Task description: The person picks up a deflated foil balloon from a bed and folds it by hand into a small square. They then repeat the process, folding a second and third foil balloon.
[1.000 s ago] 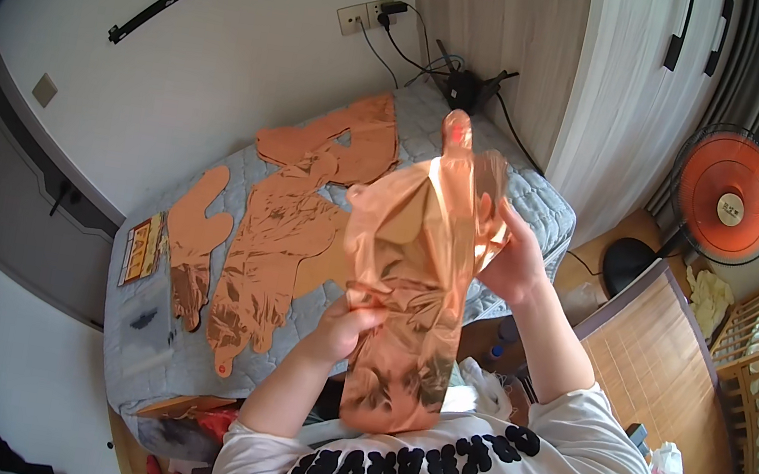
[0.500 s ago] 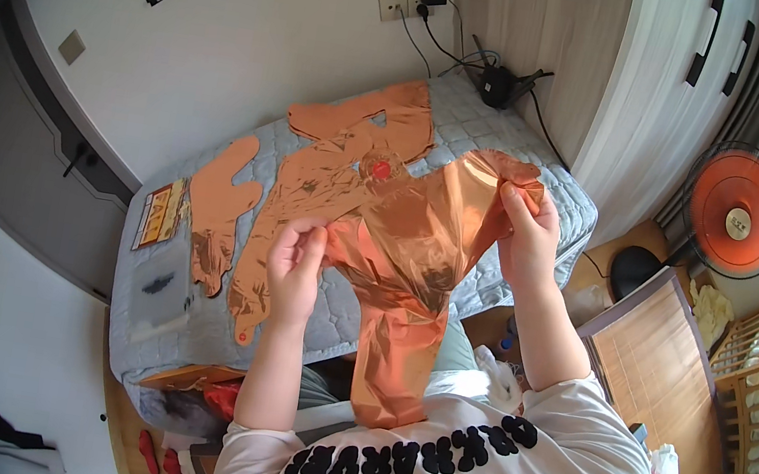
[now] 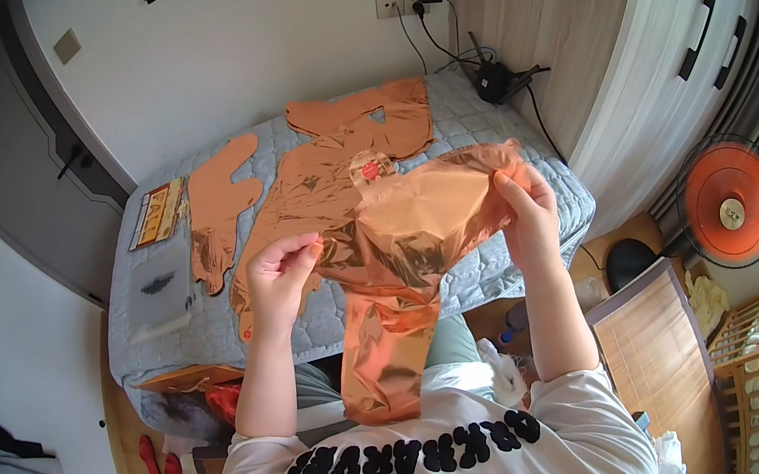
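Since the earlier frame the copper foil balloon (image 3: 399,240) has come down from its raised, bunched position and is now spread flat between the two hands, centre of the frame. The left hand (image 3: 280,271) has dropped toward the lower left; the right hand (image 3: 528,211) has swung out to the upper right.

The left fingers (image 3: 303,250) are pinched together on the balloon's lower-left edge, thumb against forefinger. The right fingers (image 3: 507,183) are clamped on its upper-right corner, the rest curled behind the foil. One limb of the balloon hangs down toward the person's white shirt.

The step in hand looks like unfolding and flattening the deflated shape (a judgement from how taut it is). The next move would call for keeping both pinches firm while easing the creases out, since thin foil tears or crumples easily.

Beyond the hands, more flat copper balloons (image 3: 358,124) lie on the grey quilted bed (image 3: 141,299), with a printed card (image 3: 160,212) at left. An orange fan (image 3: 731,201) stands at the upper right.
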A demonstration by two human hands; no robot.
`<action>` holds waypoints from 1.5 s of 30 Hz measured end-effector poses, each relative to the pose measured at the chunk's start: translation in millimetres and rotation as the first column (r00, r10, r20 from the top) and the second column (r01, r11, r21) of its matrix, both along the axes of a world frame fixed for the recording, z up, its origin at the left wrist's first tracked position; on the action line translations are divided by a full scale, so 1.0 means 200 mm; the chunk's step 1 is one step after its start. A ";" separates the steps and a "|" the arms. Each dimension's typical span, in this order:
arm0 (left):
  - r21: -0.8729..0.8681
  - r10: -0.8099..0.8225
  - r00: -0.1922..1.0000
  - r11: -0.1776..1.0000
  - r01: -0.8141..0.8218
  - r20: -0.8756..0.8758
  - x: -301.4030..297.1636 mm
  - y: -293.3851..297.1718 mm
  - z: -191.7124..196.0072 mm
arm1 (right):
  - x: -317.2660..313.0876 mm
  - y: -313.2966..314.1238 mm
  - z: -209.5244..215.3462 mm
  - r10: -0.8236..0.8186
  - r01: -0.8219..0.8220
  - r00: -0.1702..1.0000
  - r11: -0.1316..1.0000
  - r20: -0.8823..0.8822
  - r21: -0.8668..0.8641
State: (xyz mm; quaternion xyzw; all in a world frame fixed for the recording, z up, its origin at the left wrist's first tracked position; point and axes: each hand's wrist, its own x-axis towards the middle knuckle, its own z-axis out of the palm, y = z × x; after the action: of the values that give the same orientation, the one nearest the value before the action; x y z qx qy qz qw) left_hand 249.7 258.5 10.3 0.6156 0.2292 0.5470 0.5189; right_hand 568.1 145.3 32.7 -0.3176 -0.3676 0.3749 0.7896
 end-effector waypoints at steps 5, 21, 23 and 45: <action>0.063 0.023 0.999 0.998 -0.020 -0.041 -0.05 0.01 0.03 | 0.01 0.05 0.04 -0.026 0.025 0.997 1.000 0.072 0.010; 0.082 0.136 0.986 0.988 -0.128 -0.100 -0.11 0.01 0.05 | 0.01 0.07 0.04 -0.013 0.024 0.974 0.999 0.225 -0.043; 0.067 0.161 0.985 0.985 -0.156 -0.070 -0.11 0.00 0.06 | 0.01 0.05 0.05 -0.005 0.028 0.970 0.995 0.243 -0.092; 0.152 0.181 0.981 0.974 -0.169 -0.067 -0.16 -0.07 0.07 | 0.10 0.00 -0.08 -0.011 0.043 0.951 0.994 0.308 -0.099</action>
State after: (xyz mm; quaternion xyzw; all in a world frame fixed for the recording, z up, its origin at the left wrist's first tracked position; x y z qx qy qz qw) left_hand 217.6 244.8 23.4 0.6506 0.2629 0.5807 0.4128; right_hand 587.3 145.9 16.4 -0.4178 -0.4615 0.3287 0.7102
